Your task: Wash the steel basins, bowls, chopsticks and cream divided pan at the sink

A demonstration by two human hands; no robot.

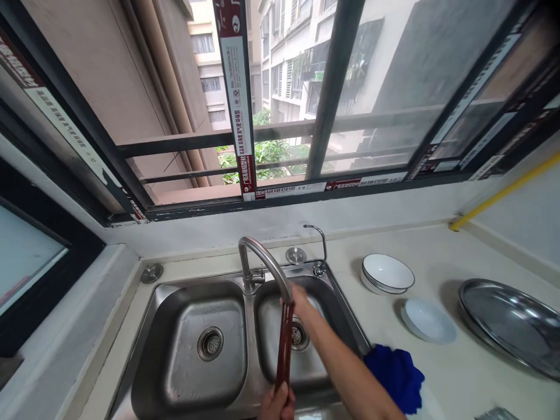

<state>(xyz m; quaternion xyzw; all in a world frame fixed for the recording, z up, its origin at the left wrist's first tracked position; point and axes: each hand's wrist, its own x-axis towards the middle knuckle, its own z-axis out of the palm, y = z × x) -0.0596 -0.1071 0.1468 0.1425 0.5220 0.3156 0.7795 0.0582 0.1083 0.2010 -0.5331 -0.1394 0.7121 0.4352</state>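
Note:
A bundle of dark red-brown chopsticks slants up over the right sink basin. Its near end is held by my left hand, closed around it at the bottom edge of the view. My right hand reaches in from the lower right and closes at the far end of the bundle, just under the spout of the steel faucet. The spout partly hides those fingers, and they look slightly blurred. Whether water is running, I cannot make out.
The left basin lies beside the faucet. On the right counter are white bowls, a small white dish, a metal tray and a blue cloth. A thin curved tap stands behind the right basin.

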